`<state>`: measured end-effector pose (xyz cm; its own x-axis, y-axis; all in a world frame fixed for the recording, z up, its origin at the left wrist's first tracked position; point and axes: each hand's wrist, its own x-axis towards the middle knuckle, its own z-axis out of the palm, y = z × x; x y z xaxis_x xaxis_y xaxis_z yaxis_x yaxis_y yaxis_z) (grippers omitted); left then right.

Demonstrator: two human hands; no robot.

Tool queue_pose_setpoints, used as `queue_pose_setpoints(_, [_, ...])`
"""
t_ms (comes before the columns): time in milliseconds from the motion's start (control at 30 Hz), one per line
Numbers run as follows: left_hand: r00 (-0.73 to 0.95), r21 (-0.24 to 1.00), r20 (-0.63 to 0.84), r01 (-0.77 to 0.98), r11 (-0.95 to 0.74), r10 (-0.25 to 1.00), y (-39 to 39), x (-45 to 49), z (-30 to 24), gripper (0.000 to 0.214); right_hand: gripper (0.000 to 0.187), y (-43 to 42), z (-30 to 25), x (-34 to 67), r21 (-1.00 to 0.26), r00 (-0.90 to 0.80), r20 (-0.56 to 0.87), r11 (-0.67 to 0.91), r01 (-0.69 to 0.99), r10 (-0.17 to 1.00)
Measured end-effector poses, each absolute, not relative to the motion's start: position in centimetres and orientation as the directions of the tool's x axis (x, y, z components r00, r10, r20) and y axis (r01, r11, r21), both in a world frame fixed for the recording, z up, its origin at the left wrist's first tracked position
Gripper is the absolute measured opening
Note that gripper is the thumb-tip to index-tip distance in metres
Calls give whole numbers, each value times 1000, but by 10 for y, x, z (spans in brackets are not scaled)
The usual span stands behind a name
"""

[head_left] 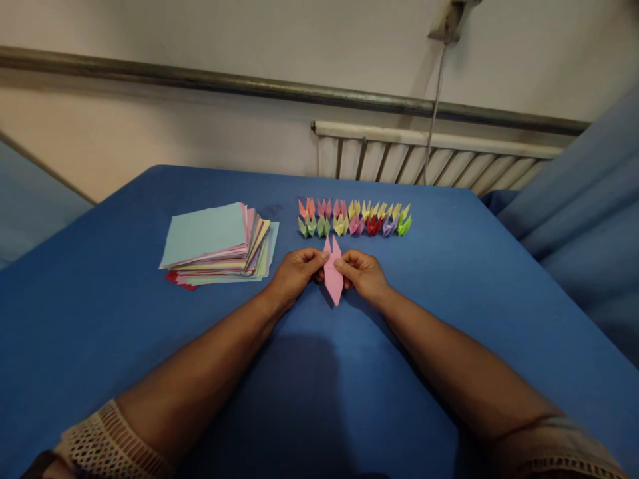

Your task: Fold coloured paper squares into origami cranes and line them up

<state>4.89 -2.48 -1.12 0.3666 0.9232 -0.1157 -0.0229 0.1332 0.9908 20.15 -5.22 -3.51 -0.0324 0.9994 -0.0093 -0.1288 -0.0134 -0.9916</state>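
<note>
We pinch pink fold [333, 278] with left hand [294, 274] and right hand [363, 274], both grasping mid edges. Paper seems light, thin, creases easily; better hold near edges.

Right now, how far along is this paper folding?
Done: two rows of small folded paper figures stand on the blue table. In hand: the left hand and right hand pinch a part-folded pink paper. To do: a stack of flat coloured sheets beside them.

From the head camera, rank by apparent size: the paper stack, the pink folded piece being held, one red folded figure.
1. paper stack
2. pink folded piece
3. red folded figure, which lies slightly farther away.
</note>
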Motion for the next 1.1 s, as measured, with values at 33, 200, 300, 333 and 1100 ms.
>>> queue_pose_setpoints(33, [374, 989, -118, -42, 144, 920, -25, 49, -11, 26, 36, -52, -35, 202, -992, -16, -15, -17, -126, 1000])
queue_pose_setpoints(200, [338, 977, -107, -137, 162, 935, -26, 51, -11, 37, 35, -51, -35, 203, -989, 27, -20, -16, -144, 999])
queue_pose_setpoints(300, [274, 988, -59, -118, 95, 960, -24, 51, -10, 31, 32, -50, -37, 203, -988, 2, 3, 3, -157, 1000])
queue_pose_setpoints(333, [263, 992, -44, -103, 74, 964, -24, 51, -11, 29, 31, -49, -38, 203, -988, 0, 11, 11, -155, 1000])
queue_pose_setpoints(1100, [419, 986, -79, -101, 133, 905, -20, 42, -16, 31, 16, -47, -34, 215, -984, -6, 77, 75, -165, 997])
